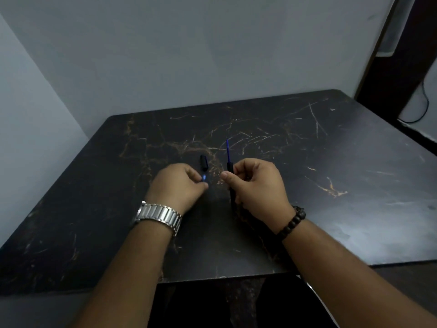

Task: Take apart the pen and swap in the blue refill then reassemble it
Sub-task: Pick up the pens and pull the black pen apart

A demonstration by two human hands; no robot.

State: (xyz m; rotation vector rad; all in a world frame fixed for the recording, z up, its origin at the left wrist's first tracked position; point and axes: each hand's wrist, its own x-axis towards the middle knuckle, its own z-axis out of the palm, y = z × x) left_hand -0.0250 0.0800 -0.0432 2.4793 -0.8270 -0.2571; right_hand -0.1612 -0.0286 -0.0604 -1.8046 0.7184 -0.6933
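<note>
Above the desk (307,162), the right hand (254,183) clamps its grip on the light, slick pen barrel (230,168); the thin blue refill (228,150) looks bendy. Left hand's (177,185) grip pinches a small bluish piece (203,178).

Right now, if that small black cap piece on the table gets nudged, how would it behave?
The cap looks like a short round tube lying on the smooth table, so it would probably roll. It seems small and light, likely skidding easily. It looks rigid, not floppy.
</note>
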